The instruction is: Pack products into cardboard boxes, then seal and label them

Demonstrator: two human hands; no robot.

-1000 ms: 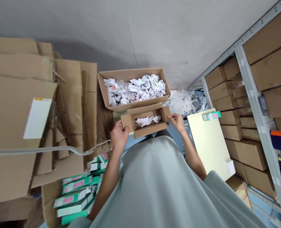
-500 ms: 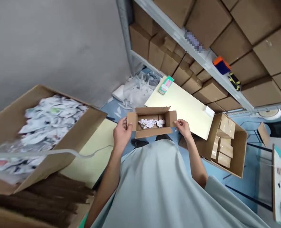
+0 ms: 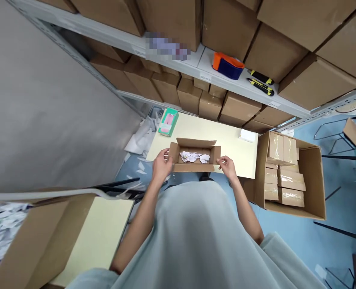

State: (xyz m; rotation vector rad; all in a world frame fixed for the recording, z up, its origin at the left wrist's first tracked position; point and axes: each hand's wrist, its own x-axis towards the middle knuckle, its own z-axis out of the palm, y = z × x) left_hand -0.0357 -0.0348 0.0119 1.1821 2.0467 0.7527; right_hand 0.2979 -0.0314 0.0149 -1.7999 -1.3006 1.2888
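Between my hands is a small open cardboard box, its flaps spread. Crumpled white paper lies along its bottom. My left hand grips the box's left end flap, thumb inside and fingers behind. On the other side my right hand pinches the right end flap. The box is held over the near edge of a cream tabletop. On that tabletop lie a green box with a pink picture and a small white box.
To the right, a large carton holds several taped small boxes. A carton of shredded paper stands at lower left. Shelves ahead carry cartons, an orange-and-blue roll and two yellow-black cutters.
My view has turned right, away from the carton of crumpled paper and toward the cream tabletop and shelves. Both hands still hold the box, which is now nearer the tabletop.
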